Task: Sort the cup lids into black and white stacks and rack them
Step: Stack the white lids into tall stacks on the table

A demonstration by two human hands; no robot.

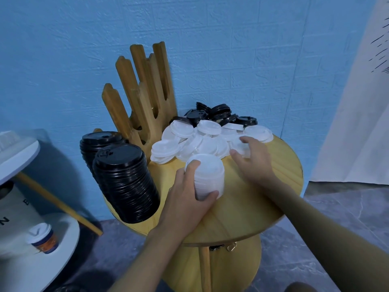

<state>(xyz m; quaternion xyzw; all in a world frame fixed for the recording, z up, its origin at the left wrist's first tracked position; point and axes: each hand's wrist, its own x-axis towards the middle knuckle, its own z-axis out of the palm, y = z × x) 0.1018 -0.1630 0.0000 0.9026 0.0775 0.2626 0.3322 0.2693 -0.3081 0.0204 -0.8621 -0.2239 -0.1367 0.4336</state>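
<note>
Left hand [189, 192], forearm at 6 o'clock, clamps thumb and fingers round a short white lid stack [208, 175] standing mid-top on the round wooden table [242, 218]. Right hand [254, 163], at 2 o'clock from that stack, has thumb and fingers curled on a loose white lid [242, 148] at the edge of the white lid heap [202, 142], toward 12. Loose black lids [219, 114] lie behind, at the far rim. Two tall black lid stacks [126, 182] lean at 9 o'clock. Wooden rack [145, 91] at 11, against the blue wall [231, 49].
</note>
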